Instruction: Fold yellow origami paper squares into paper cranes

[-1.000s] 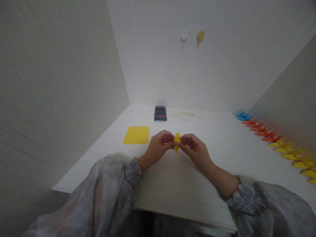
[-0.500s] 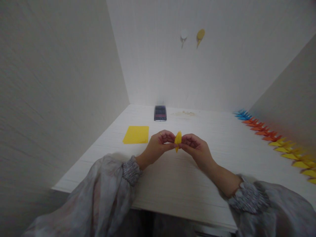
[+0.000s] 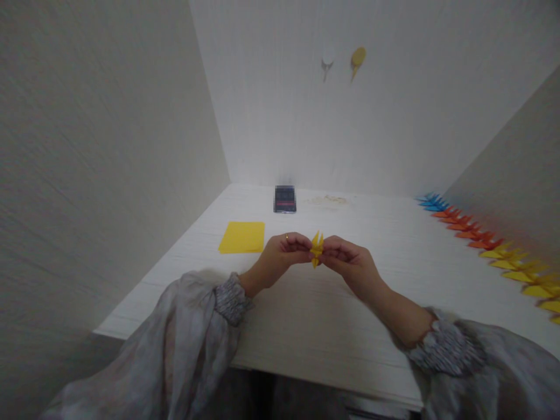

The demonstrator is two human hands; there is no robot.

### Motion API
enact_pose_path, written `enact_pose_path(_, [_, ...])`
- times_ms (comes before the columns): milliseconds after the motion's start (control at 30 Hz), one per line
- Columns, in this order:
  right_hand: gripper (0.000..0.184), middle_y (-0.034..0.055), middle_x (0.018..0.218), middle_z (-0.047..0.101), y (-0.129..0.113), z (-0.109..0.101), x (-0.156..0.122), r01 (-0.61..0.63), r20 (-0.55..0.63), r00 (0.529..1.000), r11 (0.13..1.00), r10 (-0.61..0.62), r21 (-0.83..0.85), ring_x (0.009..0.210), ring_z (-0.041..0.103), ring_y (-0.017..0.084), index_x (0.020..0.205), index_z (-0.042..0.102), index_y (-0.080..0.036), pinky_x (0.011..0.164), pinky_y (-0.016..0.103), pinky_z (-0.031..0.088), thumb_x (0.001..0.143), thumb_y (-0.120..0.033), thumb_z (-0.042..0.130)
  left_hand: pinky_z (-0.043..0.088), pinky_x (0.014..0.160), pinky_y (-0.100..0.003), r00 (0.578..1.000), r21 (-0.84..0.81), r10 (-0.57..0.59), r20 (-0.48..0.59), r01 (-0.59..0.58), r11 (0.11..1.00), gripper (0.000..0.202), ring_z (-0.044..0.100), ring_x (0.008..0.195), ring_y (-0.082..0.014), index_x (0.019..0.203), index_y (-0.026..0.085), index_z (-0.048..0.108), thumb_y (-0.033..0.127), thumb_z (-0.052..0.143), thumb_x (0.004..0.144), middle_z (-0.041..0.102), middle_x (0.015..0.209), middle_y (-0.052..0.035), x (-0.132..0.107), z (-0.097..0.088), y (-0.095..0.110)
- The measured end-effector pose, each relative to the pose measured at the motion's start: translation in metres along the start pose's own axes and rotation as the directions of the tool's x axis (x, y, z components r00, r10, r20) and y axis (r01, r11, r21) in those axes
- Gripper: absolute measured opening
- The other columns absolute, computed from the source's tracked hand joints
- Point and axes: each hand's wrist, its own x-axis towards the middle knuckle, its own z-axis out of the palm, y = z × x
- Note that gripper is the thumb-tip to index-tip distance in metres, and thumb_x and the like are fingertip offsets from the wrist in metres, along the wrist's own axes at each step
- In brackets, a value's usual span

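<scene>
A small folded yellow paper piece (image 3: 316, 248) is held just above the white table (image 3: 306, 315), pinched from both sides. My left hand (image 3: 282, 256), with a ring on one finger, grips its left side with closed fingers. My right hand (image 3: 347, 262) grips its right side in the same way. Two narrow points of the paper stick up between my fingertips. A flat stack of yellow paper squares (image 3: 242, 237) lies to the left of my left hand.
A dark phone (image 3: 284, 199) lies near the back wall. A row of folded paper pieces, blue (image 3: 431, 203), orange (image 3: 466, 230) and yellow (image 3: 520, 271), runs along the right wall. Two small hooks (image 3: 357, 58) hang on the back wall.
The paper piece has been narrowed between my fingers and now shows two upright points. Both hands stay in about the same place.
</scene>
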Motion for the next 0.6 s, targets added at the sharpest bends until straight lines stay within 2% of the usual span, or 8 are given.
enact_pose_path(167, [0.014, 0.0005, 0.082, 0.055, 0.0008, -0.0008, -0.0010, 0.064, 0.012, 0.998, 0.998, -0.065, 0.020, 0.072, 0.056, 0.012, 0.077, 0.064, -0.023, 0.065, 0.027, 0.047, 0.067, -0.012, 0.063, 0.046, 0.066, -0.025, 1.000, -0.025, -0.012, 0.027, 0.013, 1.000, 0.014, 0.058, 0.065, -0.0100, 0.073, 0.012, 0.060, 0.013, 0.065, 0.060, 0.062, 0.069, 0.0001, -0.0015, 0.0016, 0.0022])
enact_pose_path(333, [0.013, 0.0006, 0.084, 0.054, 0.0005, -0.0039, -0.0023, 0.064, 0.046, 0.997, 0.998, -0.065, 0.023, 0.075, 0.055, 0.013, 0.075, 0.063, -0.023, 0.065, 0.028, 0.047, 0.069, -0.011, 0.061, 0.045, 0.067, -0.024, 0.996, 0.053, 0.016, 0.089, -0.021, 0.998, 0.009, 0.057, 0.067, -0.0097, 0.070, 0.012, 0.061, 0.012, 0.064, 0.061, 0.060, 0.070, -0.0003, -0.0028, 0.0021, 0.0045])
enact_pose_path(467, [0.008, 0.0015, 0.085, 0.054, -0.0017, -0.0042, -0.0022, 0.097, 0.037, 0.995, 0.993, -0.095, -0.067, 0.075, 0.054, 0.013, 0.075, 0.063, -0.022, 0.065, 0.028, 0.046, 0.071, -0.016, 0.059, 0.044, 0.069, -0.025, 0.993, 0.101, 0.065, 0.098, -0.075, 0.992, 0.009, 0.056, 0.071, -0.0103, 0.073, 0.013, 0.061, 0.015, 0.062, 0.064, 0.059, 0.073, -0.0009, -0.0031, 0.0007, 0.0049])
enact_pose_path(600, [0.004, 0.0026, 0.081, 0.054, -0.0042, 0.0001, -0.0017, 0.123, 0.025, 0.992, 0.978, -0.120, -0.170, 0.076, 0.054, 0.015, 0.073, 0.061, -0.021, 0.066, 0.029, 0.046, 0.073, -0.023, 0.058, 0.044, 0.068, -0.025, 0.991, 0.200, 0.130, 0.040, -0.135, 0.970, 0.012, 0.055, 0.070, -0.0103, 0.068, 0.012, 0.059, 0.018, 0.067, 0.061, 0.058, 0.073, -0.0011, -0.0024, 0.0001, 0.0023])
